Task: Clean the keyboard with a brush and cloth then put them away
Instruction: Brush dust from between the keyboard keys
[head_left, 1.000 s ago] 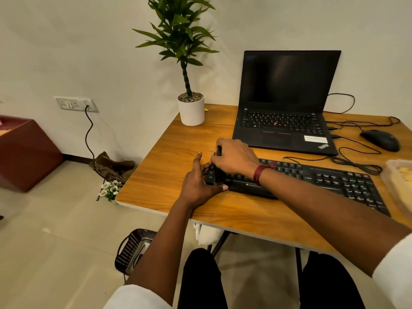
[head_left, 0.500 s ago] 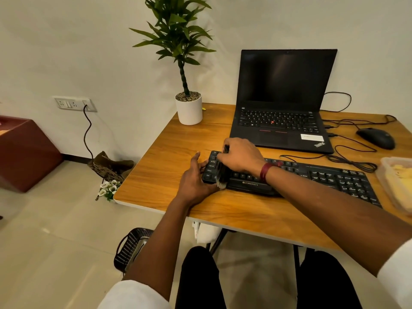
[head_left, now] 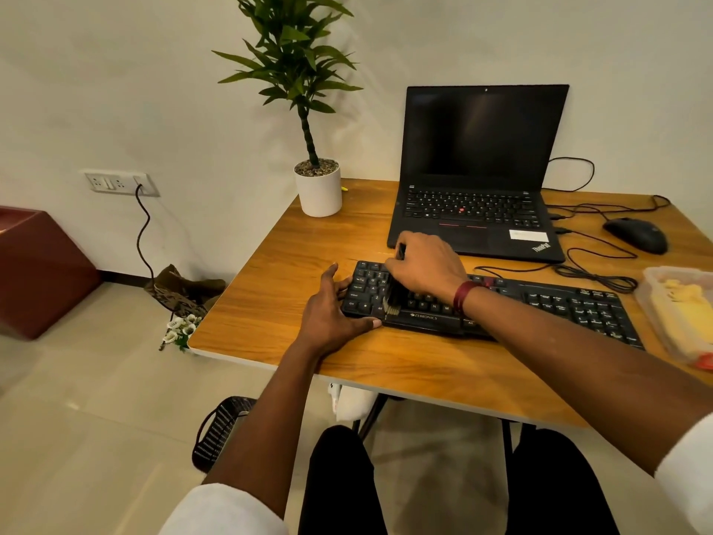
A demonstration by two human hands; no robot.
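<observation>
A black keyboard (head_left: 540,303) lies across the wooden desk (head_left: 293,264) in front of the laptop. My right hand (head_left: 426,266) grips a dark brush (head_left: 394,299) whose bristles rest on the keys at the keyboard's left part. My left hand (head_left: 328,314) rests on the desk against the keyboard's left end, fingers straight and thumb along its front edge. A clear plastic box (head_left: 656,303) at the right edge holds a yellow cloth (head_left: 683,303).
An open black laptop (head_left: 478,175) stands behind the keyboard. A white potted plant (head_left: 318,191) sits at the desk's back left. A black mouse (head_left: 636,235) and loose cables (head_left: 594,270) lie at the right. A black basket (head_left: 218,430) is on the floor.
My right hand has moved the brush rightward from the keyboard's left end onto the keys. The left hand has stayed at the keyboard's left end.
</observation>
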